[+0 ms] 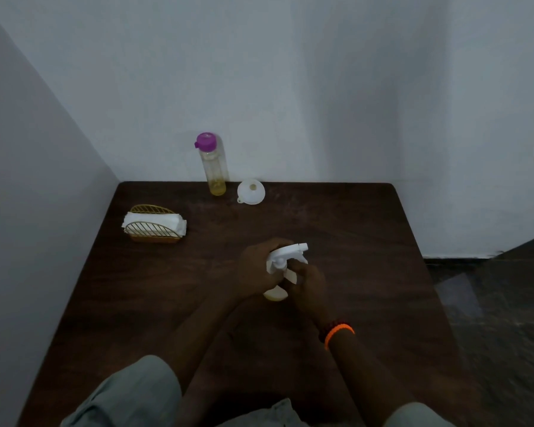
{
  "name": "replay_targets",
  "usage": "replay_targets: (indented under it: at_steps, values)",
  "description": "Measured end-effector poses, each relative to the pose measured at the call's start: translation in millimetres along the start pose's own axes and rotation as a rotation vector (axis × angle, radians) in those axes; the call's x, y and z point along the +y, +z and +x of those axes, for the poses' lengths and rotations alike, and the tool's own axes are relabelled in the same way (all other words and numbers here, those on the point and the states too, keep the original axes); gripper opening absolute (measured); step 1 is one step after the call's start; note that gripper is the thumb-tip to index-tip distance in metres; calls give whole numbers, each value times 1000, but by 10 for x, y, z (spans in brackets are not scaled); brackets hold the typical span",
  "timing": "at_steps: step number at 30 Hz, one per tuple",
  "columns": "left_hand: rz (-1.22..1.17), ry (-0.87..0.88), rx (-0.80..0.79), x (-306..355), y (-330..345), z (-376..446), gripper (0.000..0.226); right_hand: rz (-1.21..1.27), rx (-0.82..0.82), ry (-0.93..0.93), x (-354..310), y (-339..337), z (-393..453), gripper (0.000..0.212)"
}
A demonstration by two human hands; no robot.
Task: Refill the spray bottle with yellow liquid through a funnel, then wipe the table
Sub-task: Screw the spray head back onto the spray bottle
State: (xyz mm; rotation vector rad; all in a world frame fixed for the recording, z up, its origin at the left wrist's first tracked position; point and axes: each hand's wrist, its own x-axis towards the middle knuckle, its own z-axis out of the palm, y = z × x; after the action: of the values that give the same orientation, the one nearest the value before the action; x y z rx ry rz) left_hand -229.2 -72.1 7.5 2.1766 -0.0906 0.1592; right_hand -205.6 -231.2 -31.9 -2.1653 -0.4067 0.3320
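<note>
The spray bottle (276,292) stands upright near the middle of the dark wooden table (367,241); its base shows pale yellow liquid. Its white trigger head (285,255) points right. My left hand (256,269) wraps the bottle and head from the left. My right hand (309,286) grips the neck below the head from the right. A clear bottle with a purple cap (212,164) stands at the table's far edge, holding a little yellow liquid at the bottom. A white funnel (251,191) lies beside it to the right.
A gold wire holder with white napkins (154,224) sits at the table's left side. Walls close in behind and to the left. The table's right edge drops to a dark floor (506,303). An orange band (338,332) circles my right wrist.
</note>
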Motion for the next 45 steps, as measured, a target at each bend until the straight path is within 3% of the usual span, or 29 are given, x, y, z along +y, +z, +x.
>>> replay_targets:
  at_steps: [3,6,11,15,20,26,31,37,41,45]
  values:
    - [26,-104,-1,-30,46,-8,62,19,-3,2,9,2,5,22]
    - [48,-161,142,-80,131,-61,55,64,9,24,-31,-7,-16,21]
    - [-15,-124,39,-64,98,-80,52,83,20,9,-4,-8,-29,19]
    - [-8,-176,85,2,100,-73,56,67,51,-22,-16,13,-30,18]
    - [15,-160,75,-69,37,-124,32,77,39,-35,-31,3,-47,18]
    - [129,-183,204,-47,133,-92,36,100,51,-29,-84,-2,-40,7]
    - [256,-114,275,15,251,-72,38,96,87,0,-47,24,-35,14]
    - [260,-74,229,28,211,-70,37,63,47,49,-35,6,-37,23]
    - [167,-158,219,54,184,-113,33,60,19,21,-37,-9,-49,24]
    - [120,-219,130,128,135,-111,47,79,25,16,-53,-36,-59,25]
